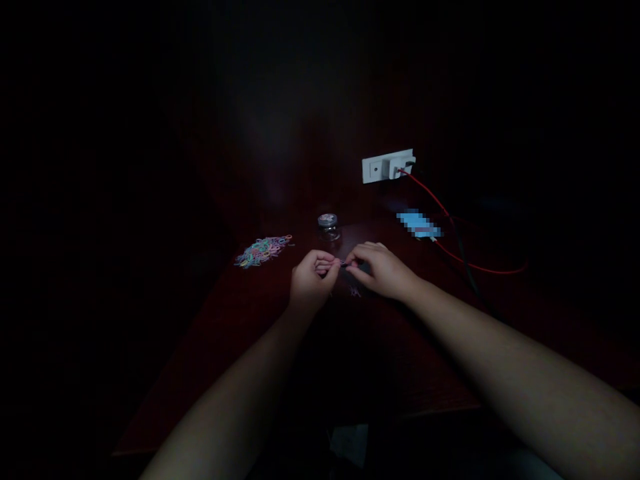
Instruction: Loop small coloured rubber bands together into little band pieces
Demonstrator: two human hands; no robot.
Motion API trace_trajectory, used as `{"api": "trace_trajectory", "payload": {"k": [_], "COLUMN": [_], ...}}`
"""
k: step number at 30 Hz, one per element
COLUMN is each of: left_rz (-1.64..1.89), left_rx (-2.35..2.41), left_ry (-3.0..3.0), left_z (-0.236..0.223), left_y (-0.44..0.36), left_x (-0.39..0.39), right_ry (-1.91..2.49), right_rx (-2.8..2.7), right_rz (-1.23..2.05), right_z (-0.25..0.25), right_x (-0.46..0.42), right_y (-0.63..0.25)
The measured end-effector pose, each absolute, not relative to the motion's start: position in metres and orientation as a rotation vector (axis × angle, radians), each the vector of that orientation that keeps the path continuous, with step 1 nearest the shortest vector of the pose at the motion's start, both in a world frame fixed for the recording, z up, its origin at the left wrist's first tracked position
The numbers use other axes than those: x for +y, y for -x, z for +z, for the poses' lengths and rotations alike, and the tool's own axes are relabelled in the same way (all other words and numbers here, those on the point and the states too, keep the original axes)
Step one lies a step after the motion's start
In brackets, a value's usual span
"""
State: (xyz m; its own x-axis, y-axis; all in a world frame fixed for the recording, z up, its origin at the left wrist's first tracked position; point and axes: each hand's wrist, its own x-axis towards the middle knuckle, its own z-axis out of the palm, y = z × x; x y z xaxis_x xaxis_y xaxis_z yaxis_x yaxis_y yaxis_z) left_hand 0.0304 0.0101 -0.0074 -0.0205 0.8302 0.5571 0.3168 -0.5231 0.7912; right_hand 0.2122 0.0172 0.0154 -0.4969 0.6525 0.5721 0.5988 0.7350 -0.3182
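Observation:
My left hand [314, 279] and my right hand [376, 267] meet over the table, fingertips pinched close together. Between them shows a tiny pale and dark strand, which looks like a small elastic band [344, 264]; most of it is hidden by the fingers. Just below the hands lie a few purple elastic bands [355, 291]. A loose heap of small multicoloured elastic bands [263, 252] is to the left of my left hand. Behind the hands stands a small clear round jar [329, 228] with its lid on.
On the dark red table [240, 340], a phone with a lit, blurred screen [419, 224] lies at the right. A red cable [470, 265] runs from it to a charger in the white wall socket [375, 169]. A black cable hangs beside it. The surroundings are very dark.

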Motion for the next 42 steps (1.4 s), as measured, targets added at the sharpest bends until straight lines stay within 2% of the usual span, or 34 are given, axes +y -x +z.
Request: {"api": "trace_trajectory", "payload": {"k": [42], "left_rz": [1.508], "left_rx": [1.178], "left_ry": [-2.097], "left_z": [-0.0025], "left_y": [-0.0283], "left_x": [0.0053], "right_ry": [0.908], "right_rx": [-2.193], "right_rz": [0.128], "right_z": [0.0168], "right_x": [0.0164], "right_y": [-0.2166]}}
